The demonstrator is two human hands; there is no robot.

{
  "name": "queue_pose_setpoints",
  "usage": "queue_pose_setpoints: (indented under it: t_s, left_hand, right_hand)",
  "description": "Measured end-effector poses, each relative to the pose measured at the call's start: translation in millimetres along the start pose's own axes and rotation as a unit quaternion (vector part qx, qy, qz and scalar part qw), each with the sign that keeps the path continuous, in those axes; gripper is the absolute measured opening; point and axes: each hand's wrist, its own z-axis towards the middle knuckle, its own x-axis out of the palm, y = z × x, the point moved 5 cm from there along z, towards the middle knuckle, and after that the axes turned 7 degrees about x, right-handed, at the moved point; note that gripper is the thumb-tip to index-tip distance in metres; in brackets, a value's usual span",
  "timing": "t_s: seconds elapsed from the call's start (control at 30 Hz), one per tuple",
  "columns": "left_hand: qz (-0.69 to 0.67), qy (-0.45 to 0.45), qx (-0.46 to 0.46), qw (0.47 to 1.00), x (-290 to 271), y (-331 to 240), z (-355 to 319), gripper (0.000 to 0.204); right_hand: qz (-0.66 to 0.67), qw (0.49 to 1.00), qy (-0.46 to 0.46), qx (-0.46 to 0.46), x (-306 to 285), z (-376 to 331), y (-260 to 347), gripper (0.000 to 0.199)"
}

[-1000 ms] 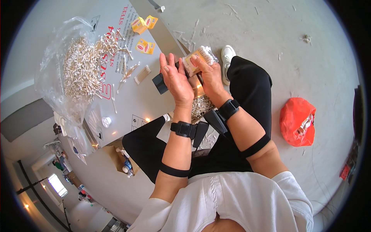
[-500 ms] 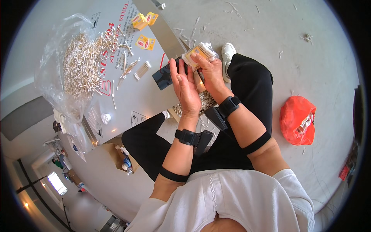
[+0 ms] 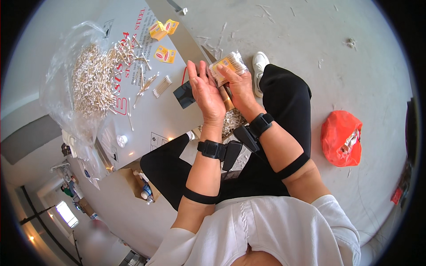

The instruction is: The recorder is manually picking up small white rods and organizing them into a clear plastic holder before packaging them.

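Note:
A clear packet of cotton swabs (image 3: 230, 64) with a yellow label is gripped in my right hand (image 3: 240, 86), thumb across its front. My left hand (image 3: 207, 97) lies beside it, palm up with fingers stretched out; nothing rests on the palm. Behind the left fingers, a dark flat piece (image 3: 183, 95) sticks out over the table's edge. Below my hands, a container of loose swabs (image 3: 233, 122) shows partly between the wrists. On the table, a small row of swabs (image 3: 162, 86) lies left of my left hand.
A big heap of swabs (image 3: 91, 80) spills from a clear plastic bag (image 3: 55, 66) on the metal table (image 3: 148, 119). Yellow cards (image 3: 165, 54) lie near its far edge, a white round cap (image 3: 121, 140) nearer. A red bag (image 3: 333, 137) sits on the floor at right.
My left hand has shifted slightly left, and its fingers have moved a little away from the packet. My right hand keeps its hold on the packet.

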Motion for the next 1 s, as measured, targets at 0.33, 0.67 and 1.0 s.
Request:
queue_pose_setpoints:
  t_s: [0.33, 0.67, 1.0]
  left_hand:
    - [0.02, 0.023, 0.004, 1.0, 4, -4, -7, 0.086]
    - [0.054, 0.034, 0.013, 0.998, -21, -5, 4, 0.069]
    - [0.435, 0.238, 0.214, 0.841, 32, -60, -4, 0.054]
  right_hand:
    - [-0.016, 1.0, 0.018, 0.005, 1, -1, 2, 0.028]
    - [0.051, 0.993, -0.097, -0.033, -17, 8, 19, 0.025]
    - [0.177, 0.968, -0.019, 0.175, -33, -12, 62, 0.011]
